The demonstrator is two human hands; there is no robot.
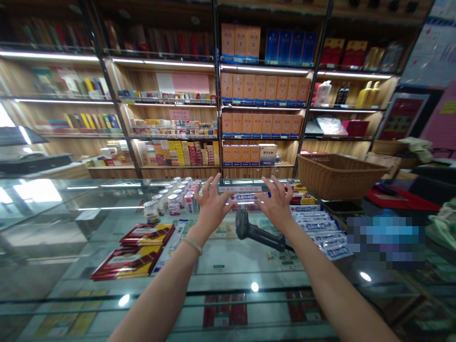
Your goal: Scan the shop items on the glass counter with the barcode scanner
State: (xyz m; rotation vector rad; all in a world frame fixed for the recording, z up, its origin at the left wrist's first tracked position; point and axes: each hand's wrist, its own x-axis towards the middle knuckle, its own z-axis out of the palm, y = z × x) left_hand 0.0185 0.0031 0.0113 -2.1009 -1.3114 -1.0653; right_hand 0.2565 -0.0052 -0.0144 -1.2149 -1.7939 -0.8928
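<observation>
Head view, one entry.

Counter [64,237]: glass top and glass front, with ceiling lights reflected in it and goods showing through from the shelf below.

Left hand [212,205]: fingers spread wide, not closed on anything, at the left end of a long box [244,189]; a thin bracelet [193,244] is on the wrist.

Right hand [276,205]: fingers likewise spread and unclosed, at the right end of the same box. Whether either palm presses the box cannot be told.

Long box: lies crosswise at the far edge of the counter, between the two hands.

Scanner [259,232]: dark, lying on the glass just below the hands.

Flat packs [142,247]: red and yellow, in two low piles to the left.

Small jars [171,197]: a cluster beyond those packs.

Blue-and-white boxes [318,225]: a row to the right of the scanner.

Basket [338,176]: woven, at the counter's far right.

Room: wooden shelves [178,142] with lit edges along the back wall; orange boxes [263,107] fill the middle bay.
</observation>
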